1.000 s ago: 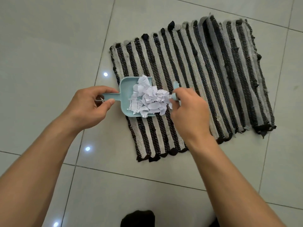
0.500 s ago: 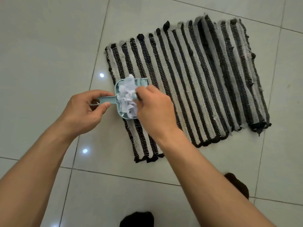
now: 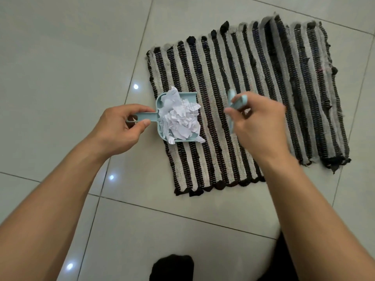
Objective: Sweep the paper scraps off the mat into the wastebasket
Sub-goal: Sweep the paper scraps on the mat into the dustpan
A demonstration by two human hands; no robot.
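Observation:
A black-and-white striped mat (image 3: 263, 94) lies on the tiled floor. On its left edge rests a small pale-blue dustpan (image 3: 160, 102) heaped with white paper scraps (image 3: 180, 120). My left hand (image 3: 119, 130) grips the dustpan's handle. A little to the right of the pan, my right hand (image 3: 259, 122) hovers over the mat, closed around a small pale-blue brush (image 3: 235, 104) that is blurred. The rest of the mat shows no scraps. No wastebasket is in view.
Glossy grey floor tiles (image 3: 60, 57) surround the mat, with light spots reflected to its left. A dark shape (image 3: 172, 266), perhaps a foot, sits at the bottom edge.
My right hand has pulled the brush away from the dustpan to the right, uncovering the heap of scraps. The dustpan and my left hand stay at the mat's left edge.

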